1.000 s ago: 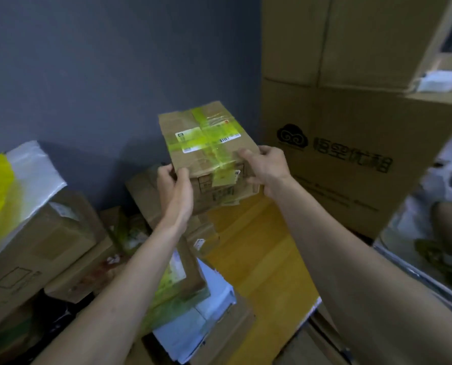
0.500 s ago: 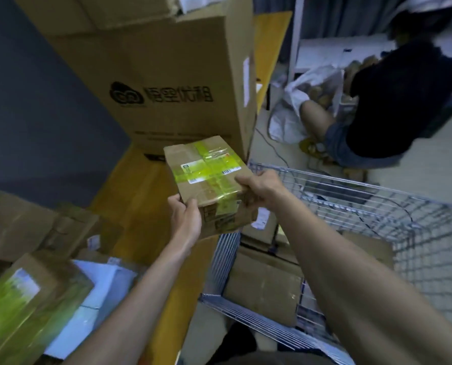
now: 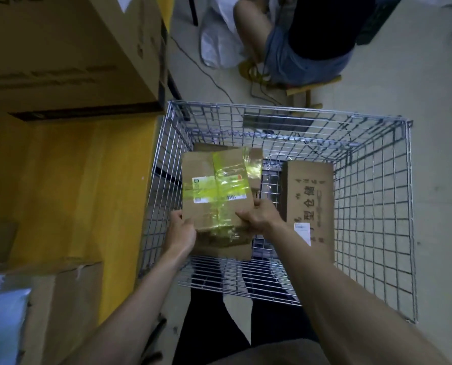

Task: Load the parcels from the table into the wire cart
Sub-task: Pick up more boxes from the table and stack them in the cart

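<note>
Dim light over a pale concrete floor point(image 3: 377, 83); left of the hands a yellow wooden table point(image 3: 69, 180); beyond, a small wooden stool point(image 3: 309, 89).

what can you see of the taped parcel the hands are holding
The taped parcel is a brown cardboard box, flattish, crossed with glossy yellow-green tape over a white label with a barcode. It looks sealed, its corners a little worn. The left hand and right hand grip its near edge from either side, top face up, inside the wire cart, above another brown box. Whether it rests on that box cannot be told.
</note>
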